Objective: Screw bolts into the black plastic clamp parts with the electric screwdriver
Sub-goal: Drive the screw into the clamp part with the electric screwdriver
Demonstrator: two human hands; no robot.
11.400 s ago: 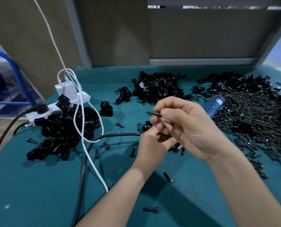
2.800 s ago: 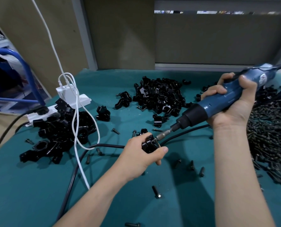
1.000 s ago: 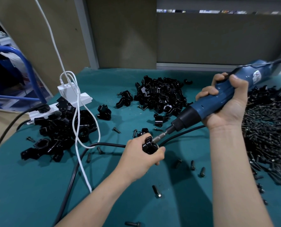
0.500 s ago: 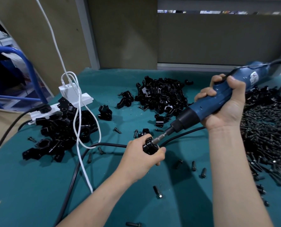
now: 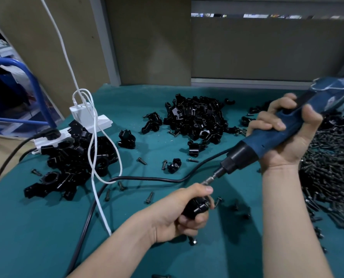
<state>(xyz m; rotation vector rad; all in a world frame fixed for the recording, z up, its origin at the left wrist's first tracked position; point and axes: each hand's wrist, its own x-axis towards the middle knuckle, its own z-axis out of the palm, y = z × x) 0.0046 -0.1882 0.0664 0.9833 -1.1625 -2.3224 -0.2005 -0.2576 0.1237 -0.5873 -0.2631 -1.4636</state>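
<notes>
My left hand (image 5: 182, 215) grips a black plastic clamp part (image 5: 197, 207) low in the middle of the teal table. My right hand (image 5: 285, 135) holds the blue electric screwdriver (image 5: 277, 135) slanted down to the left. Its metal bit (image 5: 211, 178) reaches the top of my left fist by the thumb; the bolt is hidden there. A heap of black clamp parts (image 5: 197, 119) lies at the back centre. A second heap of clamp parts (image 5: 74, 159) lies at the left. A mass of black bolts (image 5: 331, 167) covers the right side.
A white power strip with a charger (image 5: 84, 117) and white cables sits at the left. The screwdriver's black cord (image 5: 147, 178) runs across the table (image 5: 36, 227). Loose bolts (image 5: 149, 197) and single clamp parts (image 5: 127, 139) lie scattered. A blue metal frame (image 5: 32, 81) stands off the left edge.
My left hand has drawn the clamp part nearer to me. The screwdriver has risen, and its bit now touches the top of my fist, not the clamp's side.
</notes>
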